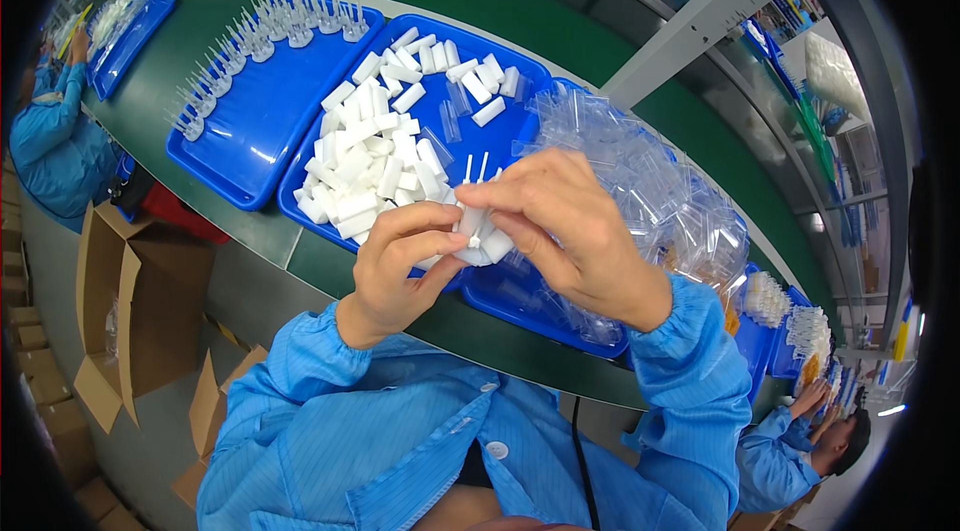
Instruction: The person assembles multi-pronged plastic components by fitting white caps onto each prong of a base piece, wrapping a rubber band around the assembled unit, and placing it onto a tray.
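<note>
Between my two hands is a small white plastic part [482, 243] with thin upright prongs at its far end. My left hand [405, 266] pinches its left side with thumb and fingers. From the right, my right hand [575, 231] closes thumb and forefinger on the upper side of the same part. My fingers hide much of its shape. Just beyond the hands, a pile of white rectangular blocks [350, 156] lies in a blue tray [520, 61], along with a few clear sleeves [450, 121].
At left, a blue tray [255, 146] holds rows of clear pronged parts [262, 46]. To the right is a heap of clear plastic sleeves [650, 191]. An open cardboard box [150, 301] stands lower left. A grey post [710, 16] rises beyond; co-workers sit at both sides.
</note>
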The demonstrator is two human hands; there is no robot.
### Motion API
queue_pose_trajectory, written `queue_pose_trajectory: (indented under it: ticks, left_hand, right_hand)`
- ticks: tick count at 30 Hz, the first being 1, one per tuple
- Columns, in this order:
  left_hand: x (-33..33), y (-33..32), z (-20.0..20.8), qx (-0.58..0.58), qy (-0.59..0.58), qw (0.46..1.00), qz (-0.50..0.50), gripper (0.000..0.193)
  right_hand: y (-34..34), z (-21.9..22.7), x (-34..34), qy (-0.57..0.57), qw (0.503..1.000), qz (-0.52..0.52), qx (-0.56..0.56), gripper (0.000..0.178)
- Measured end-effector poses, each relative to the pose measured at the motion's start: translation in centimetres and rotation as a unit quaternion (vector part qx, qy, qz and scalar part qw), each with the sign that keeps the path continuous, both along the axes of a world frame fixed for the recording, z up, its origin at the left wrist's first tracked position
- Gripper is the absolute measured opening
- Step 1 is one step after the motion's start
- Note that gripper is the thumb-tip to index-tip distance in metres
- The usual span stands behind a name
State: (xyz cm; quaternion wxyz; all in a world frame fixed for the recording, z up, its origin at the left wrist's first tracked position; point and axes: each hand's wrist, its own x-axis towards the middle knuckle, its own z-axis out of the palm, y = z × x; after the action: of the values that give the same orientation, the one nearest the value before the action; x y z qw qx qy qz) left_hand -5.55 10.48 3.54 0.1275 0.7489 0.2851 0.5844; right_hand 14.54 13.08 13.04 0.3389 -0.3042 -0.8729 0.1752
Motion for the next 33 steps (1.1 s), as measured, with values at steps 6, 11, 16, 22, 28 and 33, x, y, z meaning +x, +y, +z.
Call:
queue_pose_trajectory:
  ticks: [6, 11, 16, 22, 28, 33]
  left_hand:
    - [-0.3, -0.5, -0.1, -0.102, -0.074, 0.992, -0.023, 0.038]
    - [0.0, -0.9, -0.8, -0.157, -0.107, 0.979, -0.068, 0.038]
    - [-0.1, -0.6, -1.2, -0.154, -0.067, 0.981, -0.098, 0.039]
    - [0.2, -0.7, -0.2, -0.119, -0.03, 0.991, -0.058, 0.039]
    - [0.3, -0.8, -0.1, -0.099, -0.017, 0.994, -0.049, 0.037]
    - [0.3, -0.6, -0.5, -0.067, 0.007, 0.996, -0.062, 0.033]
  right_hand:
    - [-0.8, 0.2, 1.1, 0.116, 0.984, -0.102, -0.09, 0.032]
    - [-1.9, -0.2, 1.4, 0.176, 0.939, -0.113, -0.274, 0.029]
    - [-1.9, 0.0, 1.4, 0.113, 0.961, -0.071, -0.241, 0.013]
    - [-2.4, -0.1, 0.9, 0.142, 0.904, -0.128, -0.382, 0.01]
    - [-1.5, -0.5, 1.5, 0.079, 0.959, -0.128, -0.242, 0.025]
    - [-0.2, -0.8, 2.1, 0.07, 0.963, -0.081, -0.246, 0.031]
